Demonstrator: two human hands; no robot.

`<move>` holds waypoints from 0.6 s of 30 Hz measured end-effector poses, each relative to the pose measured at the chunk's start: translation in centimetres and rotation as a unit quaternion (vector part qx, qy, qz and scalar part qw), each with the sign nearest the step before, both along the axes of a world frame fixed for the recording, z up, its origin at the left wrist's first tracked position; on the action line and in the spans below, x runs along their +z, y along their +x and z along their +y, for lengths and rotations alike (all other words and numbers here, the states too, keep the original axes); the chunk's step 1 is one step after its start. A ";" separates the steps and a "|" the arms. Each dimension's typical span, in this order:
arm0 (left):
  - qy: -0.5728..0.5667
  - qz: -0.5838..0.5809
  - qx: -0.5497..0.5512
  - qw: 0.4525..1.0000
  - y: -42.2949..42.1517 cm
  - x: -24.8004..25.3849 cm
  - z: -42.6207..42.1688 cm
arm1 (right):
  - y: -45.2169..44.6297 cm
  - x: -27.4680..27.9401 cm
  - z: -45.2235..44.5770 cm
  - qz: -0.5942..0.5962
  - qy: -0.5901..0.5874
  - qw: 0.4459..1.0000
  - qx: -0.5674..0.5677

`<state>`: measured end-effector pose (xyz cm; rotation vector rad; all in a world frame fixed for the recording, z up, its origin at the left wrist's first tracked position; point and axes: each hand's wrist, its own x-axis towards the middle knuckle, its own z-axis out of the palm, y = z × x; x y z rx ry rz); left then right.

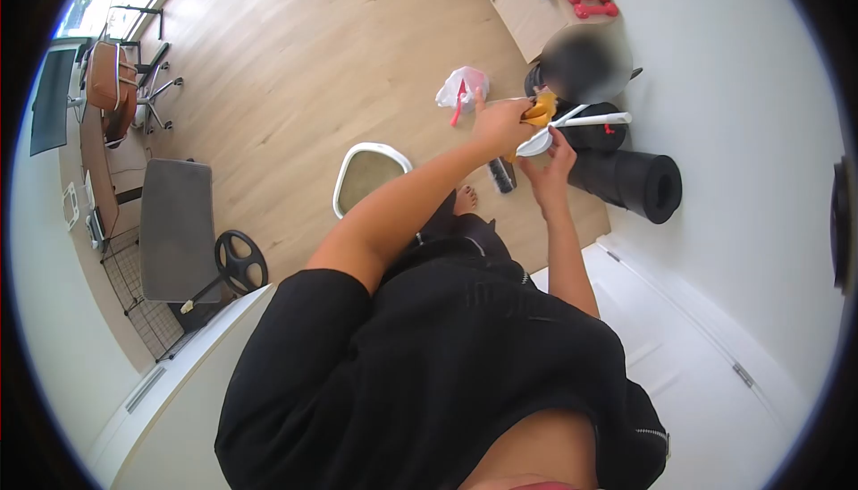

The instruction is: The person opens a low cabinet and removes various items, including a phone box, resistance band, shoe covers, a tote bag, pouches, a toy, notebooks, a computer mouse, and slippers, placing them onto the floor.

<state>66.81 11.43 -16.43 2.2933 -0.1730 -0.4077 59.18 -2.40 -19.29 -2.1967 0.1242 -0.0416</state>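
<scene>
Your left hand [502, 122] and right hand [549, 170] are sitting between a bag [465, 86], left, and a rolled mat [623, 180], right; dumbbells [593, 11] are resting on a cabinet [525, 21] ahead.

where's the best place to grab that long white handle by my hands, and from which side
Probably the outer stretch of the white handle, coming from your right and closing around it: it looks slim and straight, and that end juts clear of your left hand and right hand.
</scene>
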 end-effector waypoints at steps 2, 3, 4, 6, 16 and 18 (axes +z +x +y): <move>-0.033 0.060 0.016 0.998 1.5 0.9 2.0 | 2.7 -0.2 2.8 -0.087 -0.029 0.995 0.026; -0.034 0.053 0.015 0.998 2.4 1.3 3.1 | 4.2 0.2 4.2 -0.126 -0.021 0.991 0.038; -0.049 0.078 0.017 0.996 3.3 1.8 4.3 | 5.8 0.2 5.1 -0.163 -0.013 0.985 0.050; -0.064 0.112 -0.006 0.992 5.5 2.3 7.2 | 9.5 -1.0 6.3 -0.115 0.071 0.987 0.082; -0.004 -0.080 0.033 0.996 25.0 -4.1 25.4 | 23.3 -10.8 12.1 0.104 0.085 0.986 -0.098; 0.004 -0.062 0.032 0.998 28.6 -4.3 28.5 | 24.3 -12.4 13.7 0.166 0.074 0.968 -0.175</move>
